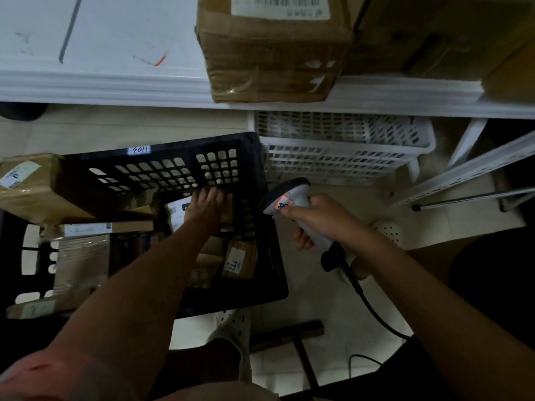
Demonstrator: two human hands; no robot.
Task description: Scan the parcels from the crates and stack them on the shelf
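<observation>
Left hand in crate, scanner waiting outside.
Left hand (209, 208) reaches into black crate (162, 166), fingers lying on a white-labelled parcel (180, 211) at the far wall; grip unclear. Right hand (321, 219) grasps scanner (285, 202) just right of the crate, nose toward it.
</observation>
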